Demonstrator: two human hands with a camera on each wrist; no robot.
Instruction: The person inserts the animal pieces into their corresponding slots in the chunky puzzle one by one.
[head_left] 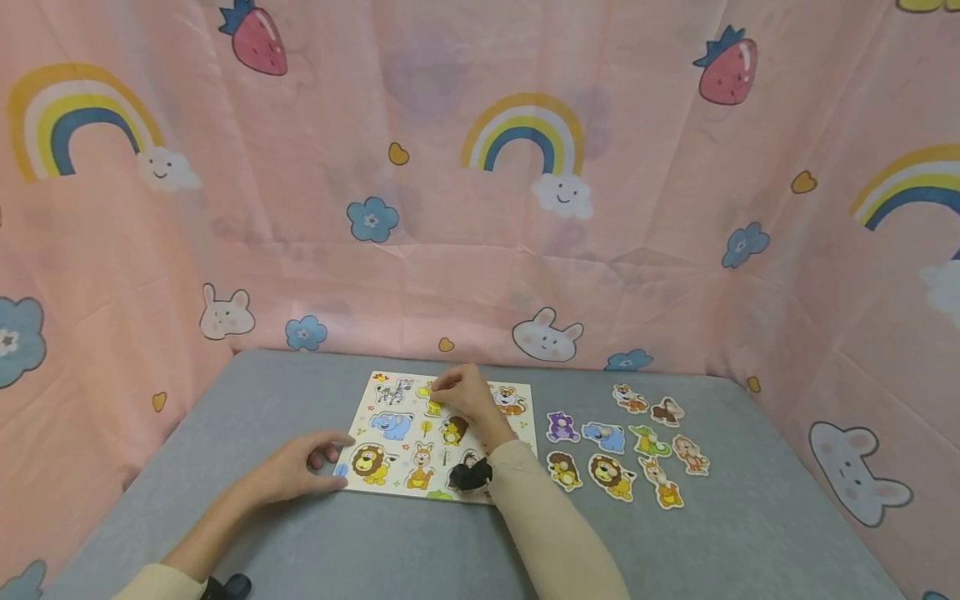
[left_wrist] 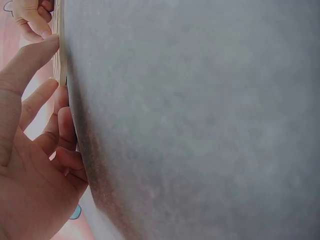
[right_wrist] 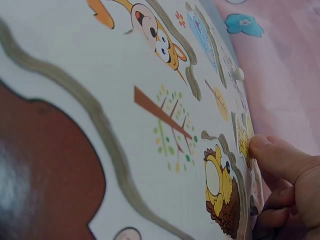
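Observation:
A white animal puzzle board (head_left: 442,496) lies flat on the grey table. My left hand (head_left: 300,468) touches its left edge, thumb by the near corner and fingertips farther up; in the left wrist view the thumb (left_wrist: 37,55) meets the board's side. Over the board's far middle, my right hand (head_left: 472,398) pinches a yellow giraffe puzzle piece (head_left: 433,407), partly covered by the fingers. In the right wrist view, the thumb tip meets the giraffe (right_wrist: 244,137) at its spot on the board. Near it are the zebra (head_left: 394,392), elephant (head_left: 392,426) and hedgehog (head_left: 453,431) pictures.
Right of the board lie several loose animal pieces, among them a lion (head_left: 612,477), a kangaroo (head_left: 662,483), an elephant (head_left: 604,437) and a crocodile (head_left: 649,442). A pink patterned curtain (head_left: 450,275) hangs behind the table (head_left: 360,550). A black wrist camera (head_left: 471,476) overlaps the board's near side.

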